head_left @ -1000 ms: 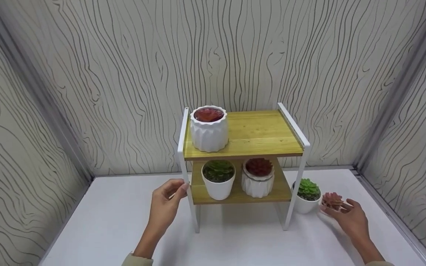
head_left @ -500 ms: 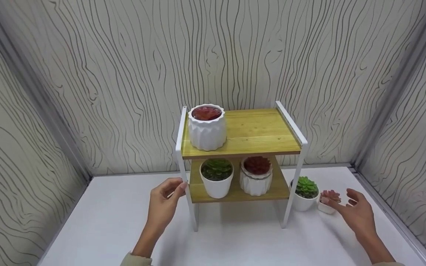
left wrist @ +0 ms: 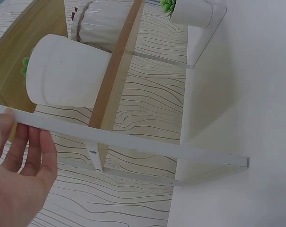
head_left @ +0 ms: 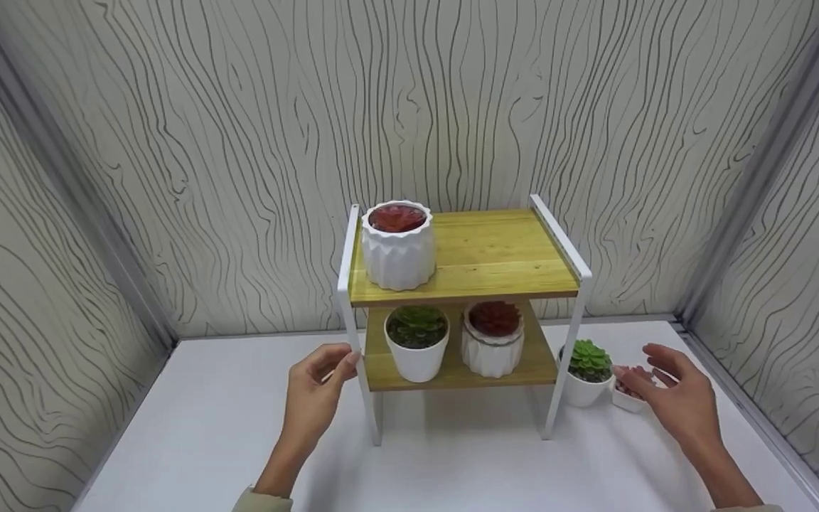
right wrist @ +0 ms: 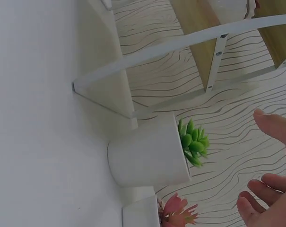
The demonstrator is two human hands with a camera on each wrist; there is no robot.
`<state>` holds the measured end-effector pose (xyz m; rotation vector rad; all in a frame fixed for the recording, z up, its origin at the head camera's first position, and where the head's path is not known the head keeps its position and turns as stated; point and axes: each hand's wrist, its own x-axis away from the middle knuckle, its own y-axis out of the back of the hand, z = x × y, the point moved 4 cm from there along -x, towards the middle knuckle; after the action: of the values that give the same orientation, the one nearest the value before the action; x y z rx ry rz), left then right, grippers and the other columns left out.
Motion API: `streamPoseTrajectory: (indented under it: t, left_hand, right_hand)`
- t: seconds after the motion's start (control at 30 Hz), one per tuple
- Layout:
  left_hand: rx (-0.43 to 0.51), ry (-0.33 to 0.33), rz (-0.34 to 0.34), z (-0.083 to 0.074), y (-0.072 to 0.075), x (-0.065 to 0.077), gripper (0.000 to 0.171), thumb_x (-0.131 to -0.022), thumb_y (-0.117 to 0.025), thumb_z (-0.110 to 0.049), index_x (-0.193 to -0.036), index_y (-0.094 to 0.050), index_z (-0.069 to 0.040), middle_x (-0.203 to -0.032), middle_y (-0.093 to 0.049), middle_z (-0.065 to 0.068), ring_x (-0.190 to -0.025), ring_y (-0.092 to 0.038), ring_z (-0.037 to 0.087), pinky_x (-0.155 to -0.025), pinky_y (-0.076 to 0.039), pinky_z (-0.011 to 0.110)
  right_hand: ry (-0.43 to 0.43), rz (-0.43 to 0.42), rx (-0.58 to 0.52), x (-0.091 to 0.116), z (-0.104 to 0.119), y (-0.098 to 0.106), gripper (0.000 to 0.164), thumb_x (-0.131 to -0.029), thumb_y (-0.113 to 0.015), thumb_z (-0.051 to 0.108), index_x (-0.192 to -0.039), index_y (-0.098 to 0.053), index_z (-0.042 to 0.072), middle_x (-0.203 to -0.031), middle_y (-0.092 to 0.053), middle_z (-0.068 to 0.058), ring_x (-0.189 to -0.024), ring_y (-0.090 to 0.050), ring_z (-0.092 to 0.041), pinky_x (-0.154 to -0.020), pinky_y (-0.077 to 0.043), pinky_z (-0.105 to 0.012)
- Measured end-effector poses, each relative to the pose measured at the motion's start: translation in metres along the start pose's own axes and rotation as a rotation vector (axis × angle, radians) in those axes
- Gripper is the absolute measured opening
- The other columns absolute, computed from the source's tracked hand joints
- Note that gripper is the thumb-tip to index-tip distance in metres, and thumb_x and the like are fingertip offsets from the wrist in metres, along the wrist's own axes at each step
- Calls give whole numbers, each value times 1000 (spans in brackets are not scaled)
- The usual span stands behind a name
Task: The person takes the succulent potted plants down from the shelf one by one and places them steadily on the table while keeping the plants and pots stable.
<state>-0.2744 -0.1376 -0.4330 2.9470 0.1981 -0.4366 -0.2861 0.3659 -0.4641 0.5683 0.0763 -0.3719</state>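
The left hand (head_left: 315,390) pinches, fingers (left wrist: 34,150) curled, while the right hand (head_left: 681,400) spreads thumb (right wrist: 275,126) from fingers.

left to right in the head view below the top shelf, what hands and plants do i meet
Left hand, dark green plant, dark red plant, bright green plant, pink plant, right hand.

No lettering, labels, numbers or signs can be read here

a: what does your left hand (head_left: 316,387) pinch?
b: your two-tier wooden shelf (head_left: 498,249), upright, by its white frame (left wrist: 152,145).
a: and nearest your right hand (head_left: 681,398)?
b: your pink succulent (right wrist: 177,211), upright in its small white pot (right wrist: 142,213), just beside the green succulent (head_left: 589,360).
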Motion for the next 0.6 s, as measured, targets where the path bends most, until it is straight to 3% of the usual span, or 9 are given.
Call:
streamPoseTrajectory:
  t: [0.07,0.2,0.4,0.6]
  left_hand:
    - [5,7,2,0,0,0,22,-89,-71,-33,-104,-70,-16,-104,-71,5,-102,-71,20,-88,-59,20]
    - [17,10,8,0,0,0,22,-90,-71,-30,-105,-70,-13,-105,-71,7,-104,-70,22,-88,-59,22]
    - [-4,3,-14,-1,0,2,21,-90,-71,-28,-105,-70,-14,-104,-71,5,-100,-71,23,-90,-59,22]
    - [-41,-13,-41,-10,3,4,25,-90,-72,-32,-107,-70,-14,-101,-73,4,-96,-70,20,-89,-59,26]
  right_hand:
    - [23,23,-39,3,8,-1,80,-81,-76,47,-144,-45,8,-143,-50,-19,-117,-58,-13,-81,-52,-3]
    - [102,77,-130,9,26,-3,74,-83,-77,40,-143,-45,8,-141,-52,-20,-105,-53,12,-79,-54,-5]
    - [230,126,-209,20,56,-7,65,-85,-77,29,-139,-49,5,-136,-57,-22,-112,-62,2,-85,-52,-4]
    - [272,178,-307,27,74,-13,58,-85,-77,20,-134,-53,1,-134,-57,-23,-114,-62,1,-89,-54,-9]
